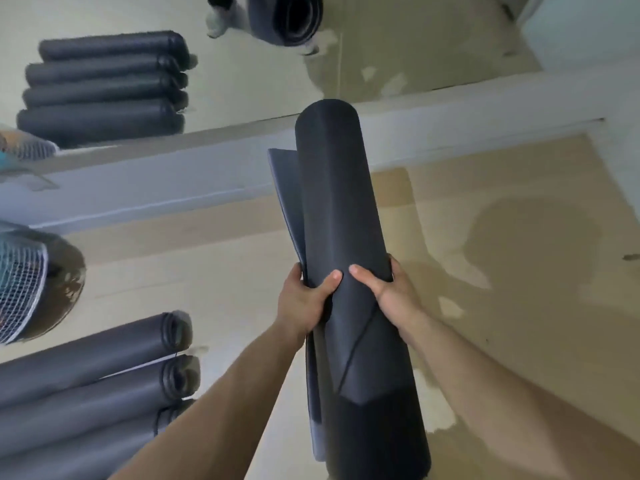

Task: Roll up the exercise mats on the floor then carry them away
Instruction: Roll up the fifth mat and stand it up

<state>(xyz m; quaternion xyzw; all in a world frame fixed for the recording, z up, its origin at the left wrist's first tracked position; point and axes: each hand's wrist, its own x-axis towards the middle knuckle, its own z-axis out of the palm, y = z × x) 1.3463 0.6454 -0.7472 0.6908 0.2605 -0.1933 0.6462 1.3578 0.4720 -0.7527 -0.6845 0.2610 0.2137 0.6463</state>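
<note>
A dark grey rolled exercise mat (341, 216) is held up off the floor, its length running away from me toward a wall mirror. My left hand (304, 299) grips its left side, thumb across the top. My right hand (388, 292) grips the right side, thumb close to the left thumb. A loose outer flap (285, 188) of the mat sticks out on the left of the roll. Three rolled grey mats (90, 379) lie side by side on the floor at the lower left.
A wall mirror (433, 46) with a pale sill (173, 188) faces me and reflects the stacked mats (104, 88) and my feet. A fan with a white mesh guard (24, 289) stands at the left. The beige floor (519, 271) stretches to the right.
</note>
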